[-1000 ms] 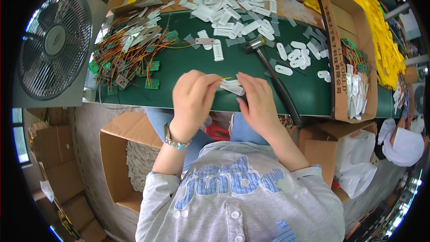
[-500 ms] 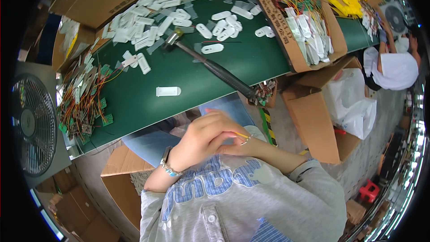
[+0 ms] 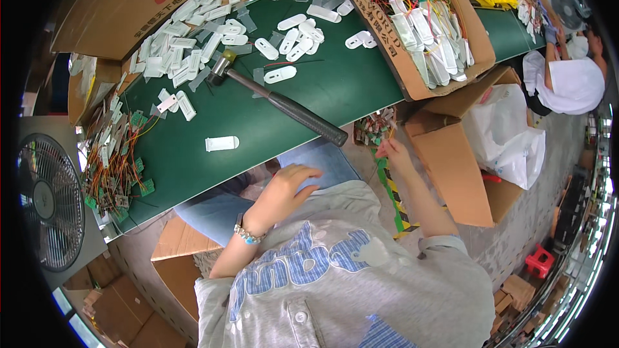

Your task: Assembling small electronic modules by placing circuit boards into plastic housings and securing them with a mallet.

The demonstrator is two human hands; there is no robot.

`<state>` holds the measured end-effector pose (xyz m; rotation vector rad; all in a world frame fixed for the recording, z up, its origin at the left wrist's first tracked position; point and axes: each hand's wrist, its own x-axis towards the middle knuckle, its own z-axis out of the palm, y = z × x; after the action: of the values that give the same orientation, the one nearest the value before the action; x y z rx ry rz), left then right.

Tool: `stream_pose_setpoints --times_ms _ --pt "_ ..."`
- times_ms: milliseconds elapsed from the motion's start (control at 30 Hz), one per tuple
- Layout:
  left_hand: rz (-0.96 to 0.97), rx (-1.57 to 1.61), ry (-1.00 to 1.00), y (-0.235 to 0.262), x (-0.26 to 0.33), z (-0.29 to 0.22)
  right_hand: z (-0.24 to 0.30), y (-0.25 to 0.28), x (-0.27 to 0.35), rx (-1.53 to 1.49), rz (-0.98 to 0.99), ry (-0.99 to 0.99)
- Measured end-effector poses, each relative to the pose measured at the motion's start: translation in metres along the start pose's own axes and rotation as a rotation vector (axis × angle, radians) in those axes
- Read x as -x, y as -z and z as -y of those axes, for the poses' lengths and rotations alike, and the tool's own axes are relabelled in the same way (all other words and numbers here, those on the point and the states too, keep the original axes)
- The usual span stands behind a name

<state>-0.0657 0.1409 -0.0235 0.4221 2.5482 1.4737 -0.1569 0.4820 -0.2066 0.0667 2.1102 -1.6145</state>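
Right fingers bunched, hold unclear | parts pile just beside | left fingers parted

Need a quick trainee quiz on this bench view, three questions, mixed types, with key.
1. Short answer: which is nearer the lone white plastic piece by the front edge, the left hand or the right hand?
2. True or false: the hammer rests on the green table, held by neither hand.
3. Multiple choice: where does the fan show in the picture?
A) at the left side
B) at the top right corner
C) at the bottom centre

Key: 1. the left hand; 2. true; 3. A
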Motion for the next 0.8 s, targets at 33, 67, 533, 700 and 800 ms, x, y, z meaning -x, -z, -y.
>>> stream_pose_setpoints --times_ms 33,67,533,700,800 --pt "0.058 0.033 0.102 -0.001 0.009 0.006 -0.020 0.011 -0.012 -0.013 -0.030 -0.033" --pt "0.050 0.031 0.111 -0.001 0.018 0.012 -0.033 0.023 -0.024 -0.025 -0.056 -0.065" --pt "0.005 -0.026 0.263 0.003 0.055 0.024 -0.109 0.074 -0.151 0.956 -0.071 0.054" --pt "-0.068 0.043 0.268 0.021 0.055 0.018 -0.165 0.001 -0.114 1.612 0.411 0.578" --pt "-0.117 0.078 0.137 0.034 0.063 0.012 -0.158 -0.005 -0.091 1.347 0.610 0.198"
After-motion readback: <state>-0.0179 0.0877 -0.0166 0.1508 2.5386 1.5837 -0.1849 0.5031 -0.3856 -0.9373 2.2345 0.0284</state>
